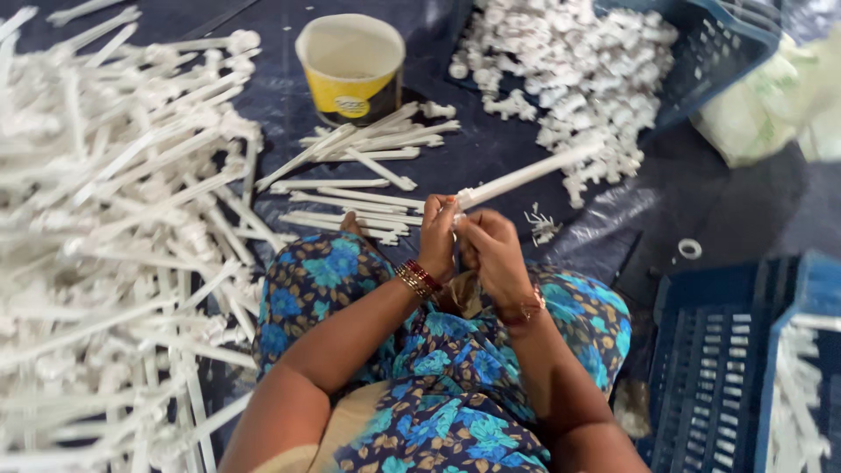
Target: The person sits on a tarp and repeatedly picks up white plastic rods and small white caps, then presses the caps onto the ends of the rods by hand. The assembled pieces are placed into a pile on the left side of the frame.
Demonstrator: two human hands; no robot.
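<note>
My left hand and my right hand meet above my lap, both gripping the near end of a long white plastic rod that points up and to the right. The left wrist wears red and gold bangles. The rod's near end is hidden between my fingers. I sit on the floor in blue floral clothing.
A big heap of white rods fills the left. A smaller group of rods lies ahead, behind it a yellow-and-white bucket. A blue crate spills small white fittings. Another blue crate stands at right.
</note>
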